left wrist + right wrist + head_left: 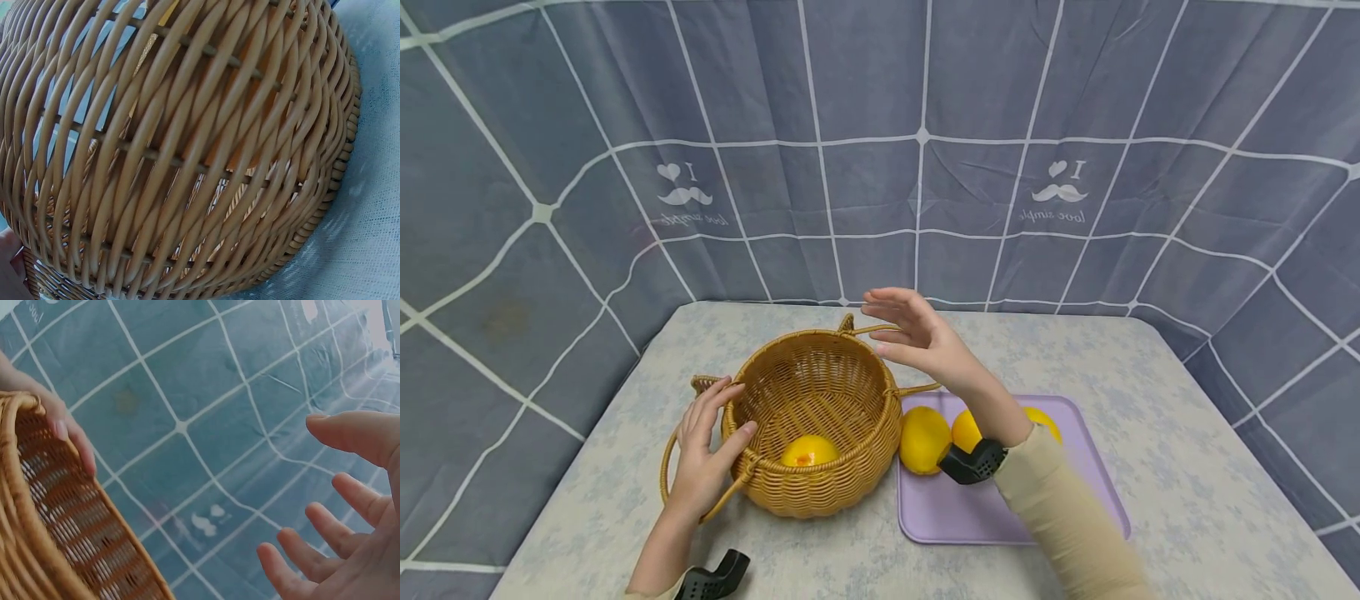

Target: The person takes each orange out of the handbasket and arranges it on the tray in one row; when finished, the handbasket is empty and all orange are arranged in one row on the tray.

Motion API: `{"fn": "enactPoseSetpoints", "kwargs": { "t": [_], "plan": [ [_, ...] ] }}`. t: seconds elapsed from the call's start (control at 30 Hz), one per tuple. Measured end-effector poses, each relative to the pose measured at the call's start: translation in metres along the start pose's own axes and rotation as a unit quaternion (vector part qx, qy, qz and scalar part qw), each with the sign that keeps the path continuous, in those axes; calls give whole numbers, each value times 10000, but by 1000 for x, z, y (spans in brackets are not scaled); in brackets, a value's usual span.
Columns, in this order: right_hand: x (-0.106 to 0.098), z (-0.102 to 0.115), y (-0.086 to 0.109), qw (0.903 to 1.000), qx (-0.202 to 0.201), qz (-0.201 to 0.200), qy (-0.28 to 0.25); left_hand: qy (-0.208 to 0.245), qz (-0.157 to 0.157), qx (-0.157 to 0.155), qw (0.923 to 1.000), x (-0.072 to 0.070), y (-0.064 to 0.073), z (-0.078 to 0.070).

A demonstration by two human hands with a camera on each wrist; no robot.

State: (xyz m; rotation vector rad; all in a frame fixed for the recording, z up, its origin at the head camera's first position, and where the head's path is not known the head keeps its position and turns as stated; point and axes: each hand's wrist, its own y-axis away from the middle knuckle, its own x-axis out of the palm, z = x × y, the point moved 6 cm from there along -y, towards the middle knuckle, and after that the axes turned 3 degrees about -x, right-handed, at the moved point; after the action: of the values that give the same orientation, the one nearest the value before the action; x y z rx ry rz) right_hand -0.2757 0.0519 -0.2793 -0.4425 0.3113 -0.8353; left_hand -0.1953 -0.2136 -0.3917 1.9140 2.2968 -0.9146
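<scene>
A round wicker basket (820,492) stands on the table with one yellow fruit (809,451) inside, near its front wall. My left hand (703,450) holds the basket's left rim, its fingertips and thumb hooked over the edge; the right wrist view shows those fingers (75,444) on the rim. Beyond the basket's right side, my right hand (917,337) hovers over the right-hand handle (921,388), with fingers spread and nothing held. On a lilac tray (955,521) to the right lie a yellow fruit (925,440) and others partly covered by my right forearm.
The tray sits against the basket's right side. Another looped handle (666,467) sticks out at the basket's left. A grey-blue checked curtain (880,192) closes off the back and both sides of the pale patterned table (1195,467).
</scene>
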Motion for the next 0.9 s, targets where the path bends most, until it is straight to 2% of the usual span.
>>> {"fn": "enactPoseSetpoints", "kwargs": {
  "t": [0.17, 0.33, 0.47, 0.63, 0.9],
  "plan": [
    [18, -13, -16, 9995, 198, 217, -85, -9, -35, 28, 10000, 0, -1, 0],
    [32, -27, -28, 9979, 133, 556, -313, -26, -49, 10, 10000, 0, -1, 2],
    [40, -39, -36, 9959, 256, 590, -630, -35, -36, 9, 10000, 0, -1, 2],
    [46, -54, -44, 9933, 371, 600, -917, -58, -48, 8, 10000, -1, 0, 0],
    [58, -76, -50, 9862, 628, 1033, -1131, -105, -65, -55, 9999, 1, 0, 2]
  ]
}}
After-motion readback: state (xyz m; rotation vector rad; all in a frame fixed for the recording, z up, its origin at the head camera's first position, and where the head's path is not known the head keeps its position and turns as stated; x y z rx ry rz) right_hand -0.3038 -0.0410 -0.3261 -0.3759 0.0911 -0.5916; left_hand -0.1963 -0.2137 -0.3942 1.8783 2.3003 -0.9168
